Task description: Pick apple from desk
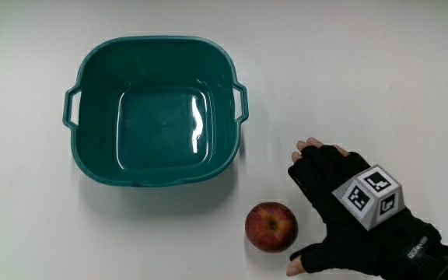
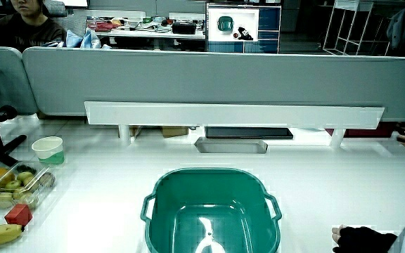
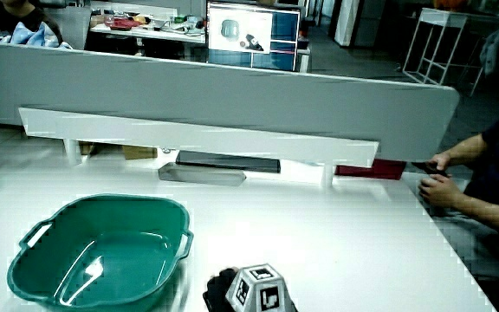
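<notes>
Apple (image 1: 271,226): on the table, nearer the person than the basin (image 1: 155,113), untouched. Hand (image 1: 348,210): just beside apple, fingers spread, thumb apart, holding nothing. Risk: round fruit may roll away if nudged before the fingers close around it.

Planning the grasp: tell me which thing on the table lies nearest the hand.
The apple, right beside the hand; the green basin lies farther from the person.

Main view straight down and close on the surface (image 1: 37,233), both side views low, looking across it to the partition (image 2: 188,77), all three sharing the teal basin (image 1: 158,109) and the hand (image 1: 348,210)
</notes>
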Demonstrator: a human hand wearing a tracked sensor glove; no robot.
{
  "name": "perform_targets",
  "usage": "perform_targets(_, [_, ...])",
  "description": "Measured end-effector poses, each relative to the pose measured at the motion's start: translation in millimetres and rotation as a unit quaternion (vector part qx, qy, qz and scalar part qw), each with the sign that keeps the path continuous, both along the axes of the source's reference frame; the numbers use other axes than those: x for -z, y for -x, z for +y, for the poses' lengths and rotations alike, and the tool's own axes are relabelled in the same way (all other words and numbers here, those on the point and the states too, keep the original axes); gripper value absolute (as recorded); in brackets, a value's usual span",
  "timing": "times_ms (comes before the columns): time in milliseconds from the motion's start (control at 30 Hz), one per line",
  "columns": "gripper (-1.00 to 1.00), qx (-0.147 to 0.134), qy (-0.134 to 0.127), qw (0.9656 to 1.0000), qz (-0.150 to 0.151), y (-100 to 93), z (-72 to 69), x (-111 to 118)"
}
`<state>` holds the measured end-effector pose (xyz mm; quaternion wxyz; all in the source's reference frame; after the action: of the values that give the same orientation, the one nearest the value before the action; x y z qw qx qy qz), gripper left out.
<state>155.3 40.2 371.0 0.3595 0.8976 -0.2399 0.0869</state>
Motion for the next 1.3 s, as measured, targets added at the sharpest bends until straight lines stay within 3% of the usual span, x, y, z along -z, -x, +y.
perform_targets(167, [0.0,0.004,0.023,0.9997,0.0,6.5,1.6,-13])
perform_targets(200, [0.0,0.006,0.017,0.9998,0.01,8.8,2.1,-16])
perform_targets(300, [0.0,0.018,0.036,0.9992,0.001,17.6,3.8,-20])
perform_targets(400, [0.0,0.03,0.031,0.999,0.013,25.4,6.1,-24])
perform_targets(467, [0.0,0.038,0.044,0.9983,0.012,29.1,7.2,-27])
perform_targets(667, [0.0,0.046,0.049,0.9976,0.015,36.7,9.1,-34])
perform_targets(800, [0.0,0.05,0.055,0.9972,-0.003,38.4,9.1,-35])
perform_targets(1300, [0.5,0.045,0.036,0.9978,-0.032,38.3,6.6,-39])
